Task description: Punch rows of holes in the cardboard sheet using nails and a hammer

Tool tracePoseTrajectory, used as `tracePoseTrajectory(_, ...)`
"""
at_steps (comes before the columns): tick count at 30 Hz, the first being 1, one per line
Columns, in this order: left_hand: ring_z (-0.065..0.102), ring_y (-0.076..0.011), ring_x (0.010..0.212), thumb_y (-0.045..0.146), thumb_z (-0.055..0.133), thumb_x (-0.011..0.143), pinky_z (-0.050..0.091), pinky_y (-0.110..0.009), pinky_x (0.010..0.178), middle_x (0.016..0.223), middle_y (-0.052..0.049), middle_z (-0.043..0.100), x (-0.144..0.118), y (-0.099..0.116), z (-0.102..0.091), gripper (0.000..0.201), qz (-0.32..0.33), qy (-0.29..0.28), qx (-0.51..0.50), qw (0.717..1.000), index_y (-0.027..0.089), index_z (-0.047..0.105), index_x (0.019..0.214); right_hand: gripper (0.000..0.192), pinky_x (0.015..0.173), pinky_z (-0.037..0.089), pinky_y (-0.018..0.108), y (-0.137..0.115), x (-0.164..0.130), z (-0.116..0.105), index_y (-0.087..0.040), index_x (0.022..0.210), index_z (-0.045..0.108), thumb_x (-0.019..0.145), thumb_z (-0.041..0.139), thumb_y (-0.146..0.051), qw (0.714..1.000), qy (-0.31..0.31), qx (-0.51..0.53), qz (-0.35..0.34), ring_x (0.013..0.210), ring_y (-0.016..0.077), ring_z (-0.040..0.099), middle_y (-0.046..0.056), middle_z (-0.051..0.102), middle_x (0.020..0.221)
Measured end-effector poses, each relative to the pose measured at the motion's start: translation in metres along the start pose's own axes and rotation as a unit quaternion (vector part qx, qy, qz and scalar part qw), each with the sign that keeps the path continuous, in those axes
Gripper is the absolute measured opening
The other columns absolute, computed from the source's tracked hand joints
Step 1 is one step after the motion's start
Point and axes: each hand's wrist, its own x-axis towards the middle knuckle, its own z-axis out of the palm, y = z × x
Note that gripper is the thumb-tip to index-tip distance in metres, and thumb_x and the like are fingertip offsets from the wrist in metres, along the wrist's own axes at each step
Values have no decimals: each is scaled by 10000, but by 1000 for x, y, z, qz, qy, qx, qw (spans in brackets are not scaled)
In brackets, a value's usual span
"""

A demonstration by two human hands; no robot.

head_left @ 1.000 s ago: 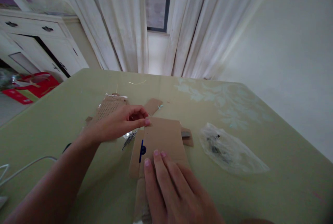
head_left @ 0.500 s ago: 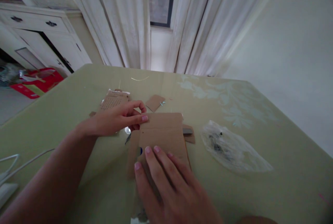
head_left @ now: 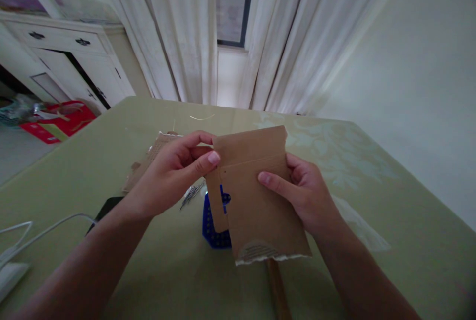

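Nearest, at six o'clock low in the view: a brown strip (head_left: 275, 285) lying on the green table (head_left: 409, 260), running down out of frame below the lifted card.

Just above that, held up off the table at the centre: a folded cardboard piece (head_left: 260, 201), torn and ragged along its bottom edge, corrugation showing there. Behind its lower left corner, a blue perforated plastic part (head_left: 212, 228), peeking through a small cut-out too; resting on the table or carried with the card, cannot tell.

At three o'clock of the card: right hand (head_left: 308, 193), closed on the card's right edge, thumb across the front face, fingers wrapped behind. At nine o'clock: left hand (head_left: 174, 174), pinching the upper left corner between thumb and forefinger, the other fingers curled loose.

Handling, as a judgement: light, fairly stiff across the flutes but ready to crease along the fold; dry and not slippery; torn lower edge weak and likely to fray. Best taken by the side edges or upper corners, as now, away from the rip.

Further off at nine to ten o'clock: thin metal pins (head_left: 191, 193) on the table, a dark flat object (head_left: 106, 207), white cable (head_left: 40, 233), more cardboard scraps (head_left: 148, 161). At four o'clock, a clear plastic bag (head_left: 362, 228), partly hidden by the right forearm. Farthest, at twelve: white curtains (head_left: 260, 37); at ten, a white cabinet (head_left: 74, 57).
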Motion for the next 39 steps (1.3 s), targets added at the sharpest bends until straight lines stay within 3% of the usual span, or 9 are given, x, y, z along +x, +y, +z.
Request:
tracePoseTrajectory(4, 786, -183, 841, 296, 894, 903, 656, -249, 770, 923, -63, 820, 0, -7, 0, 168, 1, -65, -20, 998, 179, 827, 1004, 341, 784, 697, 384, -3, 1, -2, -246, 1132, 791, 861, 934, -395, 996, 51, 66, -26, 931, 286, 829, 70, 855, 1075)
tracePoseTrajectory(12, 763, -123, 790, 254, 935, 863, 631, -186, 751, 865, -30, 819, 2, -23, 6, 117, -33, -103, -202, 973, 183, 844, 877, 329, 812, 705, 425, 2, 2, 4, -260, 1192, 774, 911, 888, -388, 989, -8, 147, -9, 936, 291, 834, 76, 843, 1164)
tracePoseTrajectory(15, 750, -106, 712, 278, 976, 814, 628, -178, 681, 819, 1, 806, 1, -30, 16, 177, -66, -92, -292, 950, 197, 828, 870, 355, 846, 704, 452, 4, 0, 9, -259, 1209, 754, 918, 875, -422, 987, -9, 162, 7, 953, 298, 834, 81, 840, 1185)
tracePoseTrajectory(19, 721, -96, 650, 266, 1029, 728, 603, -163, 597, 784, 31, 777, 2, -34, 28, 297, -87, -30, -333, 938, 212, 794, 902, 406, 900, 696, 467, 4, -2, 15, -251, 1221, 733, 900, 882, -450, 987, 11, 158, 6, 1005, 307, 827, 87, 835, 1209)
tracePoseTrajectory(23, 713, -89, 682, 271, 1049, 687, 606, -166, 642, 804, 27, 785, 5, -38, 31, 297, -47, 55, -284, 956, 214, 802, 840, 427, 904, 696, 483, 4, 0, 16, -253, 1213, 719, 886, 886, -471, 990, 66, 123, -27, 1047, 322, 817, 84, 836, 1197)
tracePoseTrajectory(27, 767, -155, 841, 343, 1012, 751, 647, -251, 774, 994, -61, 861, 6, -40, 28, 301, -13, 132, -133, 982, 225, 875, 991, 382, 876, 695, 440, 4, 2, 14, -267, 1168, 726, 879, 903, -444, 985, 133, 55, -92, 1030, 297, 809, 55, 842, 1162)
tracePoseTrajectory(30, 802, -216, 942, 381, 944, 841, 675, -334, 851, 1140, -97, 859, 2, -33, 29, 326, -8, 124, -41, 991, 230, 875, 1121, 337, 812, 690, 399, 4, 1, 13, -269, 1129, 737, 886, 902, -434, 978, 165, 13, -125, 967, 274, 808, 43, 845, 1107)
tracePoseTrajectory(33, 819, -255, 964, 389, 959, 812, 690, -363, 859, 1122, -92, 863, -3, -22, 34, 396, 4, 111, 7, 994, 227, 869, 1161, 314, 783, 687, 393, 4, 0, 14, -266, 1090, 738, 882, 900, -435, 973, 181, -13, -140, 944, 274, 807, 44, 845, 1079)
tracePoseTrajectory(39, 793, -203, 815, 375, 928, 843, 659, -291, 751, 953, -54, 868, -6, -18, 38, 256, 20, 144, 50, 988, 218, 887, 1040, 329, 787, 688, 403, 4, -2, 21, -263, 1098, 730, 884, 889, -456, 975, 176, -25, -136, 958, 286, 806, 54, 845, 1095)
